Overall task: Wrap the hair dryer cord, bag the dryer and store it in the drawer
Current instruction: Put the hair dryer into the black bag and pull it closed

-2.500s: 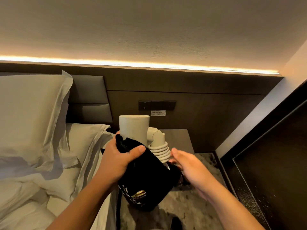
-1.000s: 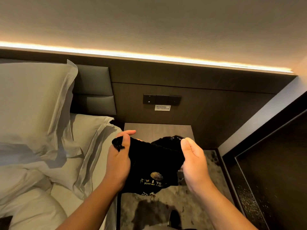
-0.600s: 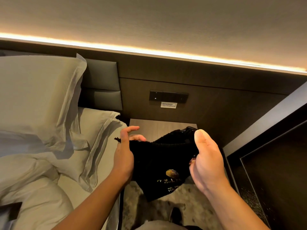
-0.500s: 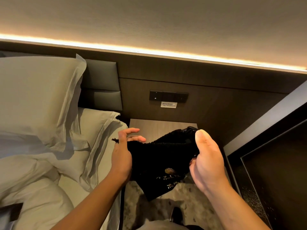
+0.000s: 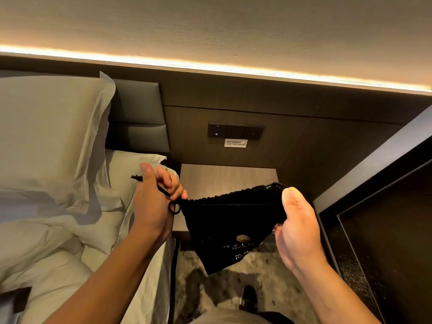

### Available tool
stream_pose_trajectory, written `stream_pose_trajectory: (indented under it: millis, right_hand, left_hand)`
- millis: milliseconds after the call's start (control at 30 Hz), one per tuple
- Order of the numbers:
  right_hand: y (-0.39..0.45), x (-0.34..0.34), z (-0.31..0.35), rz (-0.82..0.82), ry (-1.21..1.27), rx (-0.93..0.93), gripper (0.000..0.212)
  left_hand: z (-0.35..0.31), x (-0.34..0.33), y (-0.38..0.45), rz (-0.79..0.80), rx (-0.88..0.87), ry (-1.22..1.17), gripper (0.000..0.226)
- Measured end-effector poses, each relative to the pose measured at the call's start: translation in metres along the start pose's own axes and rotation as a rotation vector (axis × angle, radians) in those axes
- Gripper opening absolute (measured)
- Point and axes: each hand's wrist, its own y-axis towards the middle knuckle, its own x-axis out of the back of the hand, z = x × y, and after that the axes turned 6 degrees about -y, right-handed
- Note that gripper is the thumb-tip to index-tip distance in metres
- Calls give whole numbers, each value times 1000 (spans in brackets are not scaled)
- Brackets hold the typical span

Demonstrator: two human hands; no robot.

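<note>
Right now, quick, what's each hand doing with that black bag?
Left hand: closed, fingers pinching the drawstring at the bag's left end.
Right hand: closed, gripping the black bag at its right top corner.

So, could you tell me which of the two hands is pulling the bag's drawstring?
The left hand, by the bed, pinches the black drawstring and draws it sideways. The right hand only grips the black bag at its gathered top corner.

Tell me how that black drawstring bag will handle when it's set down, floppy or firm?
Probably floppy: the bag hangs slack from both hands, its bottom corner drooping. The gathered top suggests soft cloth that may slump. The left hand pulls its cord; the right hand pinches the other edge.
</note>
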Motion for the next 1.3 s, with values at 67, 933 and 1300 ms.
stream_pose_trajectory:
  millis: [67,933,1300]
  right_hand:
    - [0,6,-6,-20,-37,7,41]
    - [8,30,-50,29,-197,-26,48]
    - [40,20,-96,629,-1577,-353,37]
  left_hand:
    - [-6,-2,1,20,9,-42,65]
    - [2,-13,-4,38,214,-50,63]
    - [8,-35,3,88,258,49,65]
